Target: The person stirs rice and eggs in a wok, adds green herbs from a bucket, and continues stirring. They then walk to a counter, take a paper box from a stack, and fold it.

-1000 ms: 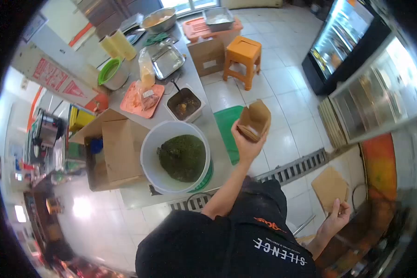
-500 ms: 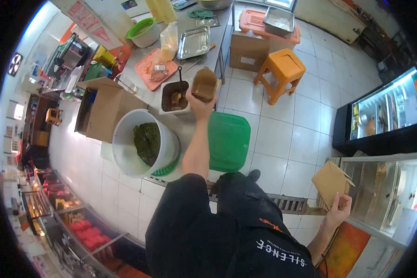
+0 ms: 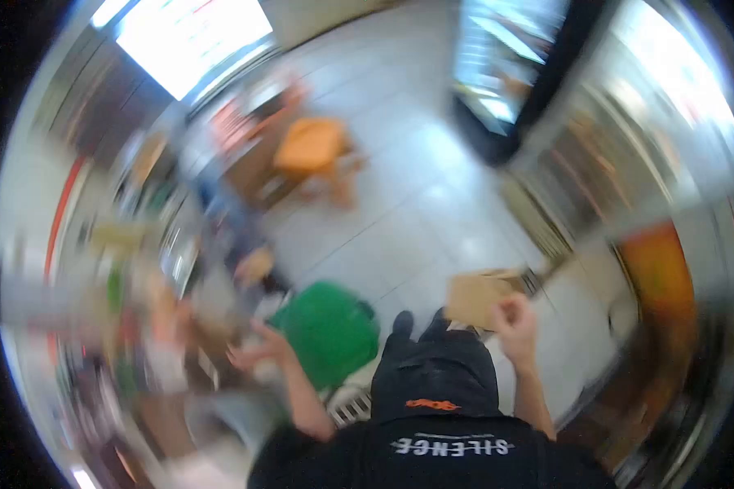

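My right hand point(image 3: 515, 326) pinches the edge of a brown cardboard takeaway box point(image 3: 473, 300), which it holds out in front of my legs. My left hand point(image 3: 263, 350) is stretched out beside the green stool point(image 3: 328, 336), blurred, with its fingers apart and nothing visible in them. Just beyond that hand is a small tan shape point(image 3: 255, 267), possibly the other cardboard box; the blur hides what it rests on. Left of my left hand, the worktop things are too smeared to make out.
An orange stool point(image 3: 311, 148) stands on the tiled floor ahead, near a cardboard box point(image 3: 257, 175). A lit display fridge point(image 3: 506, 73) is at the upper right, with a glass-fronted cabinet point(image 3: 603, 155) beside it. A blurred pale bucket point(image 3: 232, 420) sits low at left.
My view has swung right and blurred. My left hand has let go of the open cardboard box and drawn back. My right hand has brought its box in front of my legs.
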{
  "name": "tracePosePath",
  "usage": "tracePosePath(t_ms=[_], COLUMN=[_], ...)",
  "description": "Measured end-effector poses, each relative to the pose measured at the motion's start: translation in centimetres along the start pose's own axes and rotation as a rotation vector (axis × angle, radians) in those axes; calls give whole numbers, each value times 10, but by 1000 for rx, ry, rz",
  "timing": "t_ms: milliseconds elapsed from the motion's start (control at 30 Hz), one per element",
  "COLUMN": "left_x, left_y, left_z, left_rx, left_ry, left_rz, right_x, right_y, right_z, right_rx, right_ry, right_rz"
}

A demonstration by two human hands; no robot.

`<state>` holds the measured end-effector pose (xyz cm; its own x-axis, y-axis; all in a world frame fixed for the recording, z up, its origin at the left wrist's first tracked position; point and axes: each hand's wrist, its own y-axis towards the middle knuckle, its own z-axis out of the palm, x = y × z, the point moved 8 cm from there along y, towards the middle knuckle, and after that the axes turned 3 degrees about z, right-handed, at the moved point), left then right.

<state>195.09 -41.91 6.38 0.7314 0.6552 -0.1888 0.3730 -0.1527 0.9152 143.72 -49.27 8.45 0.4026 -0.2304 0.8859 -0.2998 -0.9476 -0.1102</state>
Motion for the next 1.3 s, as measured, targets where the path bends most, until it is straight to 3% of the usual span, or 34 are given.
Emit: tracePosePath(t_ms=[33, 67, 167, 333, 433, 500, 533, 667, 800, 833, 867, 933, 967, 1000, 1033, 1067, 1100, 1133, 1200, 1233, 1267, 1300], left_x=[-57, -129, -322, -439, -484, -515, -527, -572, -586, -590, -584, -587, -601, -605, -589, -570, -543, -536, -497, -487, -470, -460], left_y=[-15, -39, -112, -215, -248, -276, -272, -303, -341, -348, -350, -391, -436, -478, -463, -447, -378, -399, -382, -372, -367, -364], left_z=[-7, -22, -148, -285, -369, -423, -459, -563, -656, -673, -692, -710, -709, -711, -729, -744, -769, -765, -755, -750, -741, -749], left_rx=[270, 523, 1357, 1445, 1479, 1629, 1383, 1537, 1727, 2161, 2574, 2298, 2840, 3327, 3217, 3072, 2205, 2250, 2111, 2004, 2020, 1901], left_ry=[-281, -595, -1295, -1792, -2036, -2082, -2159, -2357, -2318, -2179, -1949, -2356, -2129, -1678, -1648, -1625, -2239, -2042, -2010, -2069, -1806, -1892], left_rz=[-16, 107, 689, 1238, 1339, 1401, 1550, 1647, 1984, 1842, 1696, 1975, 1740, 1507, 1817, 2123, 2729, 2915, 3396, 3546, 3708, 3792], right_x=[4, 4, -14, -58, -96, -116, -119, -146, -161, -166, -159, -144, -149, -152, -151, -176, -196, -190, -174, -165, -157, -153], right_y=[-5, -11, -25, -67, -95, -115, -127, -166, -207, -217, -231, -261, -277, -294, -306, -307, -307, -306, -305, -303, -295, -297], right_z=[-9, -19, -55, -160, -235, -291, -319, -409, -463, -469, -480, -487, -486, -480, -464, -445, -420, -395, -359, -333, -308, -300], right_rx=[-98, -128, -179, -359, -449, -562, -662, -836, -1000, -1042, -1219, -1557, -1657, -1767, -1879, -2027, -2182, -2299, -2447, -2570, -2680, -2784], right_ry=[-53, -39, -35, 135, 160, 141, 116, 102, 125, 151, -53, -527, -519, -492, -440, -205, -7, 82, 203, 243, 284, 324], right_rz=[-96, -65, -29, 60, 181, 218, 208, 312, 474, 548, 515, 533, 670, 835, 1031, 917, 748, 828, 869, 943, 991, 1039])
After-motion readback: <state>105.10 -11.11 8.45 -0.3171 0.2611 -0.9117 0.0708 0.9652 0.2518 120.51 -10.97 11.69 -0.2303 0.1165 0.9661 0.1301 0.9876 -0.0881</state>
